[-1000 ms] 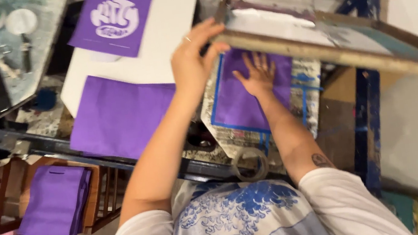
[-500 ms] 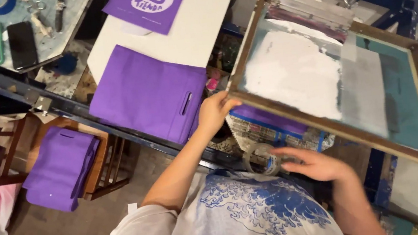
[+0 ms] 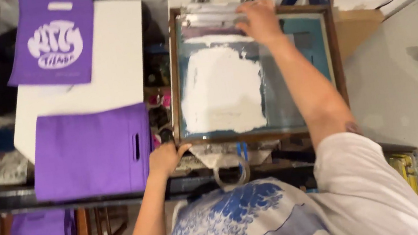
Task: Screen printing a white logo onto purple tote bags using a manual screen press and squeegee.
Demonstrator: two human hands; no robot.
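Now screen frame (image 3: 178,83) is lowered flat, mid-frame; my left hand (image 3: 165,159) grips its lower-left corner, right hand (image 3: 261,20) newly grasping squeegee (image 3: 216,15) up top

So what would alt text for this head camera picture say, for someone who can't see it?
Seen from above, a person leans over a wooden-framed printing screen spread with white ink, left hand on its near corner, right hand on the squeegee at the far end. Left of it, a plain purple bag and a printed one lie on a white board.
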